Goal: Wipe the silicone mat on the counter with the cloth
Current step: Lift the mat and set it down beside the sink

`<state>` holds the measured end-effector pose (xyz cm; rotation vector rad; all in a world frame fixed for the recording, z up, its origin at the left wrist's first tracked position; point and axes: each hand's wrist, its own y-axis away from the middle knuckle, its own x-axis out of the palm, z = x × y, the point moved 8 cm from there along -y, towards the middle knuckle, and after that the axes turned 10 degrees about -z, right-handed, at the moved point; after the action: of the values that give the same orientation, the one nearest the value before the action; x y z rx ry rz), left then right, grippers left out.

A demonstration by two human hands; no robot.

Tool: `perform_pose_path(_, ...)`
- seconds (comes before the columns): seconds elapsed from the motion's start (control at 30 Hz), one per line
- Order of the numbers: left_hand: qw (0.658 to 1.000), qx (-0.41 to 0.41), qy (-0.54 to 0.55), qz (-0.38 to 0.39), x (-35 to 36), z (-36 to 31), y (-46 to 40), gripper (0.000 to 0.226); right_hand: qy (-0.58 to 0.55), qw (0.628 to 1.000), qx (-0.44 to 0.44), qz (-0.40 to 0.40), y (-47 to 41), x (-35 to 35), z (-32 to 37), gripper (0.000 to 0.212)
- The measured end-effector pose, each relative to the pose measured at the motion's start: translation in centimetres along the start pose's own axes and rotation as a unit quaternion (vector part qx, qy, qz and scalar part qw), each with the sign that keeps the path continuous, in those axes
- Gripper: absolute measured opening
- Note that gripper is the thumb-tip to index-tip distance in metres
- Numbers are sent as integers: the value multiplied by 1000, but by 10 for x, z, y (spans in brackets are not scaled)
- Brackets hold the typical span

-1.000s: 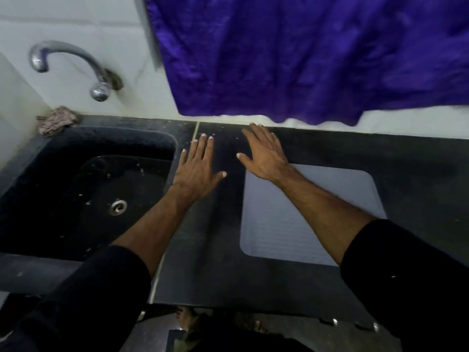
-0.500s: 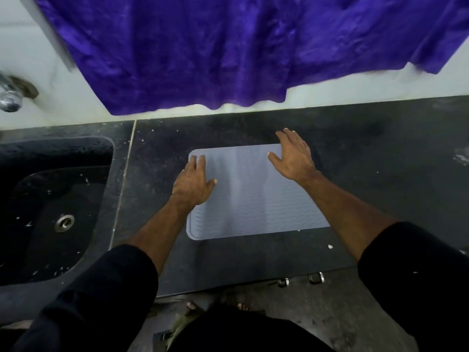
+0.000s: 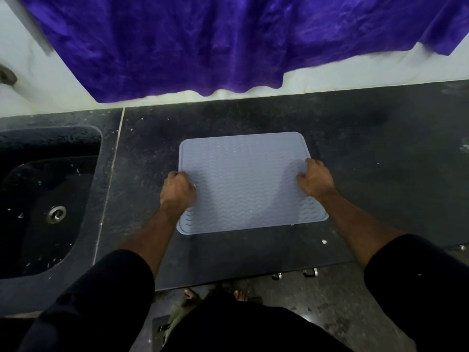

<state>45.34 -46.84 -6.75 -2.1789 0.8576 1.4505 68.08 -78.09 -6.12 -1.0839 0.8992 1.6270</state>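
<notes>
1. Since half a second ago both my hands have slid back from flat on the mat to its side edges, and the fingers that lay straight are now curled.
2. My left hand (image 3: 178,193) sits at the mat's 9 o'clock edge, fingers bent round the rim and gripping it, knuckles up.
3. My right hand (image 3: 314,179) sits at the 3 o'clock edge, fingers curled down onto the rim and thumb on the ribbed top, gripping it too.
4. The mat (image 3: 246,184) is pale grey-blue with wavy ribs and rounded corners. It lies on the dark counter (image 3: 380,174), near the middle, its 6 o'clock edge well back from the counter's front lip.
5. At 9 o'clock from the mat, past a pale seam, is the black sink (image 3: 38,199) with its metal drain (image 3: 57,214).
6. At 12 o'clock a purple cloth (image 3: 203,41) hangs down the white wall, its hem just above the counter's back edge, apart from the mat.
7. My dark sleeves fill the bottom corners.
</notes>
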Motion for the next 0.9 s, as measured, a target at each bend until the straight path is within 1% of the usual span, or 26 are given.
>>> perform_pose_path(0.1,996,-57,49,-40,-11,3,-6,39,-10,999,16,-31,-8,-9,-4,46)
perform_pose_path(0.17,990,-110,73,-39,-14,11,-12,35,-59,995,63,-49,-14,-17,-12,35)
perform_pose_path(0.23,984,-159,84,-17,-16,21,-18,32,-96,988,107,-54,-20,-23,-20,21)
perform_pose_path(0.27,979,-183,90,-2,-15,26,-20,32,-106,986,120,-50,-22,-25,-22,17)
perform_pose_path(0.33,966,-231,109,23,-14,36,-20,36,-122,983,132,-45,-24,-29,-21,19)
perform_pose_path(0.4,957,-257,129,40,-12,39,-20,37,-137,981,127,-44,-25,-33,-13,19)
perform_pose_path(0.43,950,-267,153,48,-10,39,-21,36,-146,981,122,-42,-25,-35,-7,17)
perform_pose_path(0.5,924,-291,236,73,-3,35,-19,33,-168,979,106,-42,-24,-41,9,15)
perform_pose_path(0.53,914,-295,265,81,-3,31,-17,30,-182,978,93,-45,-23,-45,19,14)
perform_pose_path(0.6,907,-292,291,83,-7,22,-14,22,-215,973,58,-52,-19,-54,43,11)
perform_pose_path(0.7,894,-271,347,84,-20,-2,-14,20,-249,967,13,-46,-11,-63,79,8)
perform_pose_path(0.8,864,-247,430,91,-39,-30,-15,6,-262,963,-35,-43,-3,-66,117,8)
perform_pose_path(0.9,836,-227,490,95,-55,-58,-13,7,-274,956,-82,-67,10,-71,151,9)
